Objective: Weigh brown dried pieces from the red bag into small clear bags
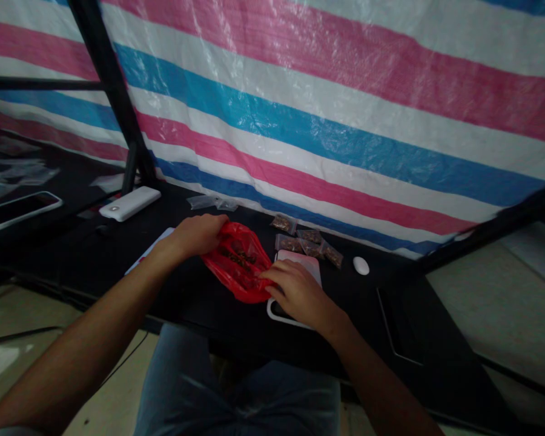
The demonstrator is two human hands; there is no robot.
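Observation:
A red plastic bag (236, 286) is spread open in front of me, with dark brown, dried-looking bits (241, 257) inside it. My left hand (201, 234) is closed on the bag's upper left rim. On the other side, my right hand (295, 289) pinches the right edge of the bag. Beneath my right hand and partly covered by it lies a white-edged device like a small scale (309, 261). Just behind it are several small clear zip bags (289, 243) filled with brown bits.
Flat clear bags (212, 203) and a white power bank (131, 203) lie to the left on the black table (181, 303). A phone (20, 211) rests at far left. To the right are a white oval object (361, 265) and a dark phone-like slab (397, 327). Striped sheeting (300, 133) hangs behind.

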